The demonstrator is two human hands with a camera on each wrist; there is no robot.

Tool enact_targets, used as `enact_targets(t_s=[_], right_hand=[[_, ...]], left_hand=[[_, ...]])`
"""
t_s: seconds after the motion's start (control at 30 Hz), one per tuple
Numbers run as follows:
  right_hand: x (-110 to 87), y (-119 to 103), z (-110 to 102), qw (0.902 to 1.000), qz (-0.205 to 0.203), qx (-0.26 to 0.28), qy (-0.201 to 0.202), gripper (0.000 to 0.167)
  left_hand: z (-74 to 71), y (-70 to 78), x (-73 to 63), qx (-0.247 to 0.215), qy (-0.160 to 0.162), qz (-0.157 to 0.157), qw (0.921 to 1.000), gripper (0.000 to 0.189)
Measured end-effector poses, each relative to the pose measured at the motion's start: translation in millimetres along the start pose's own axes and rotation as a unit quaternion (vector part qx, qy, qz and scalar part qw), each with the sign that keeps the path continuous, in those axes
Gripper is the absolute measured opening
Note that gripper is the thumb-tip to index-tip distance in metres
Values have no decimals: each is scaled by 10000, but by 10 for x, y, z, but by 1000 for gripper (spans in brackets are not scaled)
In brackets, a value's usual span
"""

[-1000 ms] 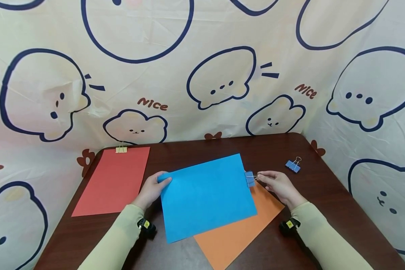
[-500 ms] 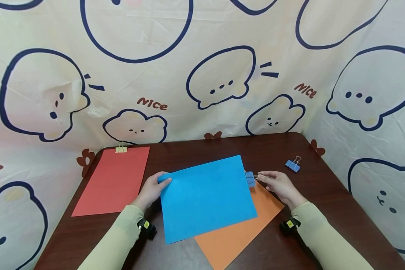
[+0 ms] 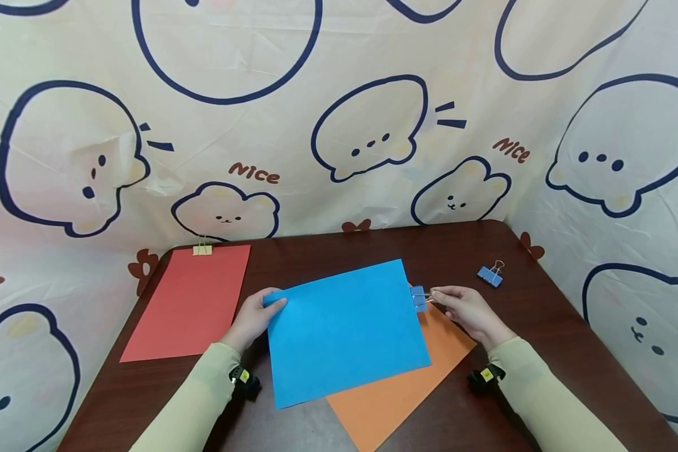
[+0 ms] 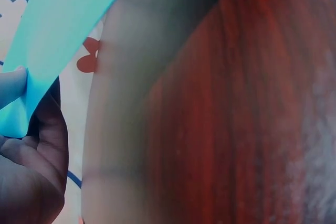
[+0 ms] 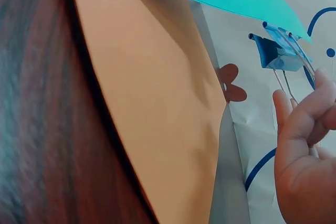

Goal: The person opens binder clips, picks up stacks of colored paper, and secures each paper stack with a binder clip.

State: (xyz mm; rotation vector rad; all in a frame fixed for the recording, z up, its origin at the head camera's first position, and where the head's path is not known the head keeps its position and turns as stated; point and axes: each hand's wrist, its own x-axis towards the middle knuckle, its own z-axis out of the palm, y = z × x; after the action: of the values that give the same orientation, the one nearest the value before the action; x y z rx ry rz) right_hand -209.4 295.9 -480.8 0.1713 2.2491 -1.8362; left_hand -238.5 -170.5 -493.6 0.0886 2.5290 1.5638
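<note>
A blue sheet of paper [image 3: 347, 336] is held up in front of me, tilted over an orange sheet [image 3: 407, 402] on the table. My left hand [image 3: 257, 320] pinches its upper left corner, thumb in front and fingers behind; in the left wrist view the corner bends under the thumb [image 4: 13, 85]. At the sheet's right edge is a blue binder clip [image 3: 419, 299]. My right hand [image 3: 463, 311] holds this clip by its wire handles. In the right wrist view the clip [image 5: 283, 53] overlaps the sheet's corner, with the handles running back to my fingers.
At the left lies a red sheet [image 3: 189, 307] with a pale yellow binder clip [image 3: 202, 250] on its far edge. Another blue binder clip [image 3: 490, 277] lies at the back right of the dark wooden table [image 3: 316, 251]. Patterned cloth [image 3: 367, 207] hangs behind the table.
Both hands stay in place with the same grips. The blue sheet's lower left corner has shifted very slightly left and down.
</note>
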Motion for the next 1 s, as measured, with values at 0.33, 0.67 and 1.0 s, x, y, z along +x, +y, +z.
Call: enact_targets(t_s=[0.33, 0.67, 1.0], right_hand=[[-35, -23, -18, 9998, -4, 25, -195, 59], [-31, 7, -9, 9997, 95, 1, -205, 55], [-6, 48, 62, 9997, -12, -67, -241, 52]], left_hand=[[-16, -3, 4, -18, -5, -17, 10000, 35], [-26, -23, -1, 14, -53, -89, 9999, 36], [-11, -24, 1, -14, -53, -85, 9999, 35]])
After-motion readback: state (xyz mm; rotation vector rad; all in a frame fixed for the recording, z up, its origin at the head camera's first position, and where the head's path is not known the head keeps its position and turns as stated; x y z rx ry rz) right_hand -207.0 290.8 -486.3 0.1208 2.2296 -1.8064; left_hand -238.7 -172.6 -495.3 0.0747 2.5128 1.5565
